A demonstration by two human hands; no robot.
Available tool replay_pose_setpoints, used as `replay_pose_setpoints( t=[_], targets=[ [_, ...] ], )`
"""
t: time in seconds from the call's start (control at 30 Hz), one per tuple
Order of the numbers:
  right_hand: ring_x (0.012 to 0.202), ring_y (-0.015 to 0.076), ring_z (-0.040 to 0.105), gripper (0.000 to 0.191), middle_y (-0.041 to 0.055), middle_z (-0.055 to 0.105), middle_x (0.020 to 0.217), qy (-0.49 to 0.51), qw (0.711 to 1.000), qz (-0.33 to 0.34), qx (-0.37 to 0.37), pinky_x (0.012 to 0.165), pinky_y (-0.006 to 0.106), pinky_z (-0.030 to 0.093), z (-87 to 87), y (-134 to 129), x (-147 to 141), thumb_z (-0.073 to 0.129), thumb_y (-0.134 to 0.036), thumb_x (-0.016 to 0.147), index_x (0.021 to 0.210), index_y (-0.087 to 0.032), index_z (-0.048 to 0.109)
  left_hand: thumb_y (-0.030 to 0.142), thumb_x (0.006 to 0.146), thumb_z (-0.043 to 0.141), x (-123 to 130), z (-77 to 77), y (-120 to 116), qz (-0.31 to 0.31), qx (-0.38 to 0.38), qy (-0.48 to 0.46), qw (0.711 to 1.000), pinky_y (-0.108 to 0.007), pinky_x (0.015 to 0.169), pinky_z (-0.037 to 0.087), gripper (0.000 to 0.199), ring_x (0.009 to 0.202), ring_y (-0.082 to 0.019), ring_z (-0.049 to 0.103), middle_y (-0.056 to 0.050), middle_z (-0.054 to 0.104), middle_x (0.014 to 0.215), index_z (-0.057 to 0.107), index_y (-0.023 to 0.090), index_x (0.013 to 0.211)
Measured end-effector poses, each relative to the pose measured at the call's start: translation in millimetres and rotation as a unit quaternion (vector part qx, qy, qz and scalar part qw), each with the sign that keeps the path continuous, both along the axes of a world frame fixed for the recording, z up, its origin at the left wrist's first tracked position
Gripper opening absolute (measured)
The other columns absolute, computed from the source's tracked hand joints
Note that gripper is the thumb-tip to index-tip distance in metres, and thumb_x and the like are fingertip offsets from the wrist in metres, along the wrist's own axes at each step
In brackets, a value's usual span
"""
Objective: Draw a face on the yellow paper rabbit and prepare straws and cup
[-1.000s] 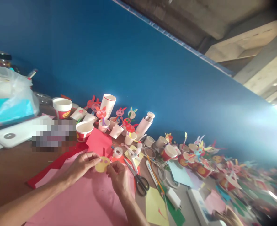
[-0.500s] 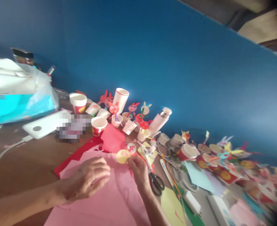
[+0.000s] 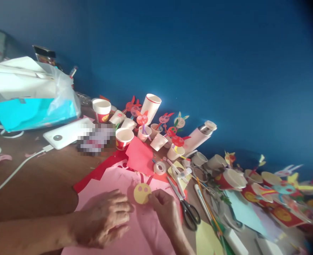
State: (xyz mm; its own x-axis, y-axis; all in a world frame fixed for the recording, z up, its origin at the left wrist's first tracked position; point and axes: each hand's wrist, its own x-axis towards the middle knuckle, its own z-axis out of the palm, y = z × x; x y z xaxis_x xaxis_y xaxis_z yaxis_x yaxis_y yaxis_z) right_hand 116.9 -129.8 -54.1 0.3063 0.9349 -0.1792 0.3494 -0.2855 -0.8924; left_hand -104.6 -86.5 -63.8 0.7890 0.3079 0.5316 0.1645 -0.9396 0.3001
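I am pinching the yellow disc [image 3: 141, 197] in my right hand [image 3: 167, 209], ears [image 3: 142, 178] and spots [image 3: 140, 189] in place, no mouth showing; left hand [image 3: 103, 219] hovering released.

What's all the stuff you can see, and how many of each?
big sheet: one, pink, middle
paper face: one, yellow, over big sheet
scissors: one, black-handled, right of face
pencil: one, orange, right of scissors
tape roll: one, clear, beyond face
smaller sheets: several, red, yellow, blue, around
cups: many, too blurry to count, white or red, along back
eared heads: several, mostly red, above cups
flask: one, pale, by wall
device with cable: one, white, left
plastic bag: one, clear, far left
jar: one, dark-lidded, behind bag
wall: one, blue, back
table: one, brown, underneath
left hand: one, bare, over big sheet
right hand: one, bare, grip on face
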Motion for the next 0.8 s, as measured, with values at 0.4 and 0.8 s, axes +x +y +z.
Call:
replay_pose_setpoints(
  t=[0.4,0.8],
  targets=[
    [0.048,0.0117,0.041,0.033,-0.0046,0.044,0.049,-0.16,0.987,0.026,-0.006,0.049,0.023,0.027,-8.2,-15,-7,0.056,-0.041,0.081,0.056,-0.021,0.046,0.023,0.09,0.055,-2,9.6,4,0.008,-0.047,0.022,0.999,-0.032,0.093,0.047,0.017,0.093,-0.019,0.064,-0.002,0.074,0.093,0.068,0.025,0.08],
    [0.041,0.0124,0.047,0.03,-0.0015,0.056,0.046,-0.339,0.938,0.066,0.011,0.045,0.024,0.022,-10.3,-21,-9,0.057,-0.034,0.085,0.057,-0.022,0.053,0.035,0.092,0.056,0,1.8,-3,0.004,-0.047,0.07,0.996,-0.034,0.098,0.042,0.016,0.109,-0.022,0.065,-0.002,0.071,0.122,0.066,0.023,0.088]
  ],
)
